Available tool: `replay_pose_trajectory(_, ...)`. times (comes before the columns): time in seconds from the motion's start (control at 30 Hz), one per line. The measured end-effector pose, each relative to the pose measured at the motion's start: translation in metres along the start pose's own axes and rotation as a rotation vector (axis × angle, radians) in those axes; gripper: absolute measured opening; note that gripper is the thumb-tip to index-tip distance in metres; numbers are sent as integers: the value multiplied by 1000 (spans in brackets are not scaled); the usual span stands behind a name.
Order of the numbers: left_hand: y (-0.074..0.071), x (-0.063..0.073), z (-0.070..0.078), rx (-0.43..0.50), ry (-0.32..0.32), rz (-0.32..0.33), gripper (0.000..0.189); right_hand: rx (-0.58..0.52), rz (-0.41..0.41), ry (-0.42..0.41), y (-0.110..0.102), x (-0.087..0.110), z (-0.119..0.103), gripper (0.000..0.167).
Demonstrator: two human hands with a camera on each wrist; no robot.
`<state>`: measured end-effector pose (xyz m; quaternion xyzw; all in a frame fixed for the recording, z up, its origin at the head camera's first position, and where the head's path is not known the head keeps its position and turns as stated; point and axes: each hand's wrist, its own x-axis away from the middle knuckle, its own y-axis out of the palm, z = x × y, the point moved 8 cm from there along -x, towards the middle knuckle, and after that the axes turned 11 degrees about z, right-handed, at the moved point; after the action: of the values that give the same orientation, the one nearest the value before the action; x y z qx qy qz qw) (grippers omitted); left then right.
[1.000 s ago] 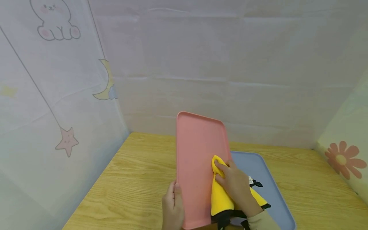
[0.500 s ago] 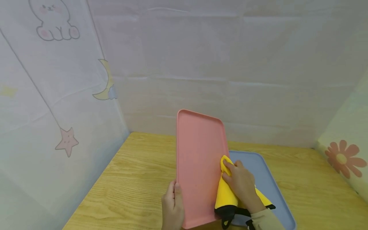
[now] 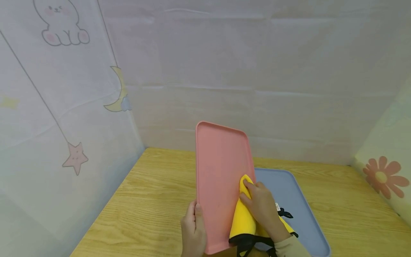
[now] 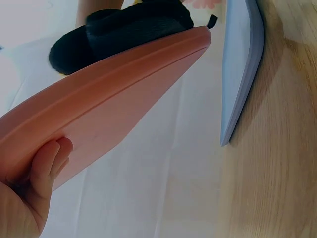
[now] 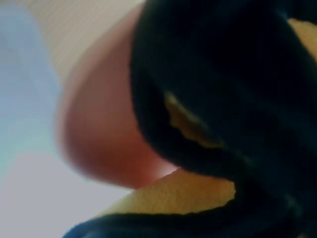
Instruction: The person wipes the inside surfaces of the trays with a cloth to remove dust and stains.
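My left hand point(image 3: 193, 228) grips the left edge of a pink rectangular tray point(image 3: 215, 167), thumb on the front face. The left wrist view shows fingers point(image 4: 47, 161) against the tray's underside. Raised above the table, the tray stands tilted up. A yellow cleaning cloth point(image 3: 241, 221) with black edging lies against its lower right face, bunched under my right hand point(image 3: 263, 207), which pinches its top end. Black trim and a loop hang below; a white tag shows beside the wrist. Up close, the cloth point(image 5: 198, 193) fills much of the right wrist view and hides the right fingers.
A blue tray point(image 3: 285, 184) lies on the wooden table point(image 3: 151, 200) behind and to the right of the pink one, partly covered by it, the cloth and the right arm. A pale fabric backdrop point(image 3: 205, 71) with printed figures surrounds the table.
The right hand and cloth went right to the pink tray's edge, then came back left across its face. The tray has shifted slightly up and left; the left hand keeps its grip.
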<state>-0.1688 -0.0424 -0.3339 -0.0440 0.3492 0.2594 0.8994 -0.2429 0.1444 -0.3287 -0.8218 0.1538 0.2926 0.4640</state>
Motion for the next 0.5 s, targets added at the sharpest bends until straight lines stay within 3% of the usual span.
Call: replay_pose_trajectory(0.5, 5, 5, -5, -37, -41, -24, 19, -138, -3, -3, -3, 8, -55, 35)
